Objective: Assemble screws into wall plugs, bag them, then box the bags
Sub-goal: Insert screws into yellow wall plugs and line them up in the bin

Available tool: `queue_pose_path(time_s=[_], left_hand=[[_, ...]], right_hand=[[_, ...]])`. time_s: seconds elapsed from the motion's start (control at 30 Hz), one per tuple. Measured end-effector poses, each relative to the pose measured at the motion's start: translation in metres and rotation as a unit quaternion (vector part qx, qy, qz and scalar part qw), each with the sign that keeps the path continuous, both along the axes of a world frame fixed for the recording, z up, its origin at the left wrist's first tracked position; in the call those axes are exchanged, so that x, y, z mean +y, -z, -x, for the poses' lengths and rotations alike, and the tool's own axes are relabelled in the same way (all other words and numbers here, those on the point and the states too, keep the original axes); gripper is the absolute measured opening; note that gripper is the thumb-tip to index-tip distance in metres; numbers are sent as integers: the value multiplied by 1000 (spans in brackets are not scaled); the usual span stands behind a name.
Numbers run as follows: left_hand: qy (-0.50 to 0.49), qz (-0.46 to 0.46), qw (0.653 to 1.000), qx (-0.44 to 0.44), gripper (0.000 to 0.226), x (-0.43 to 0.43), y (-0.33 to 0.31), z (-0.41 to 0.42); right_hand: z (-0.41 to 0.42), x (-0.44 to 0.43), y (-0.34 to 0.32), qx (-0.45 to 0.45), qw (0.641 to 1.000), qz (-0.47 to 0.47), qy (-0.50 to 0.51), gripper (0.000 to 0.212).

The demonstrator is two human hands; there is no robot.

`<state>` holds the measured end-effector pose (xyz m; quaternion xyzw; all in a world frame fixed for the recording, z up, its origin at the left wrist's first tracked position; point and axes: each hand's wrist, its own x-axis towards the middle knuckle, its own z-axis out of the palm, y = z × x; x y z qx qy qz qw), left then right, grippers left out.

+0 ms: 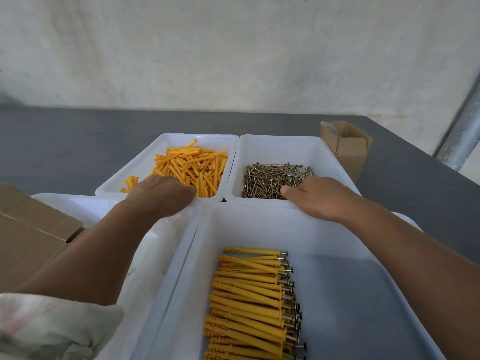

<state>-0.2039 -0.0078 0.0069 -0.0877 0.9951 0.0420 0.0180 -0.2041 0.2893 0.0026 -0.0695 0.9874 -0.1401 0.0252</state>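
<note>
Loose plugs: pile of orange plastic wall plugs (192, 165) in a white plastic tray (166, 138), upper ctr of frame, just left of middle; a few lie apart at the tray's near left corner.
Screws: heap of brass-coloured metal screws (270, 178) in a second white tray (280, 149), touching the first tray's right side.
Assembled sets: yellow plugs w/ screws pushed in (249, 294), stacked in a neat row, screw heads to the right, in a big white tray (259, 224) at lower ctr; they fill its left part.
Left hand (161, 193): reaches up from lower left, knuckles up, fingers bent down into the near edge of the loose plugs. Fingertips hidden, so can't tell if it holds anything.
Right hand (319, 198): comes in from lower right, rests on the near right edge of the screws, thumb out toward the left. Fingers hidden behind the hand; grip can't be told.
Other tray: fourth white tray (78, 203) at mid left, partly under the left forearm.
Boxes: small open brown cardboard box (348, 152) upright at upper right, just beside the screw tray; larger brown cardboard box (28, 229) at left edge, flaps open.
Sleeve: pale patterned fabric sleeve (52, 328), bottom left corner.
Surface (78, 141): dark grey, carries all trays & boxes.
Background: pale rough wall (233, 48) across the top; grey metal pipe (465, 131) slanting at far right.
</note>
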Motion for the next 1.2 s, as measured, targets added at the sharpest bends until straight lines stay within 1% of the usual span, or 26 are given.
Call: queue_pose_path(time_s=[0.1, 0.13, 0.17, 0.23, 0.27, 0.33, 0.43, 0.5, 0.53, 0.57, 0.63, 0.7, 0.8, 0.9, 0.97, 1.03, 1.1, 1.2], left_hand=[[23, -38, 999, 3, 37, 5, -4, -2], [39, -32, 999, 2, 33, 8, -8, -5], [68, -14, 998, 0, 28, 10, -11, -7], [110, -15, 993, 36, 14, 13, -15, -8], [129, -4, 991, 46, 15, 14, -16, -8], [154, -15, 987, 53, 24, 13, -17, -7], [127, -61, 989, 48, 27, 19, -17, -9], [90, -122, 988, 37, 21, 19, -18, -9], [74, -165, 982, 49, 18, 18, -18, -10], [74, -184, 979, 52, 19, 17, -18, -10], [77, -204, 974, 54, 23, 18, -17, -11], [80, -212, 972, 61, 18, 19, -17, -14], [89, -220, 968, 84, 13, 21, -17, -15], [109, -250, 955, 119, 14, 25, -19, -18], [110, -287, 939, 155, 13, 28, -21, -19], [99, -344, 910, 208, 6, 30, -23, -20], [90, -450, 856, 239, 6, 31, -28, -20], [55, -630, 745, 213, 11, 32, -37, -21]], right_hand=[[-4, 0, -4, 34, 999, 23, -18, 57], [-5, 0, -5, 50, 998, 31, -26, 55], [-6, 0, -6, 72, 996, 42, -32, 50], [-7, -1, -8, 127, 989, 65, -32, 37], [-7, -1, -9, 149, 985, 81, -28, 32], [-5, -2, -10, 172, 977, 122, -13, 26], [-2, -2, -11, 173, 957, 232, 36, 19], [-1, -1, -11, 163, 933, 313, 67, 24], [-1, 0, -12, 156, 922, 347, 76, 24], [-1, 0, -12, 148, 912, 374, 84, 24], [-3, 0, -13, 132, 896, 412, 95, 24], [-3, 0, -15, 124, 885, 437, 105, 26], [-3, -1, -15, 120, 873, 458, 119, 27], [-2, -2, -16, 106, 850, 500, 131, 24], [-3, -2, -17, 100, 836, 524, 133, 23], [-4, -2, -19, 97, 830, 533, 130, 22], [-6, -4, -21, 93, 830, 537, 122, 21], [-9, -8, -24, 90, 835, 534, 100, 23]])
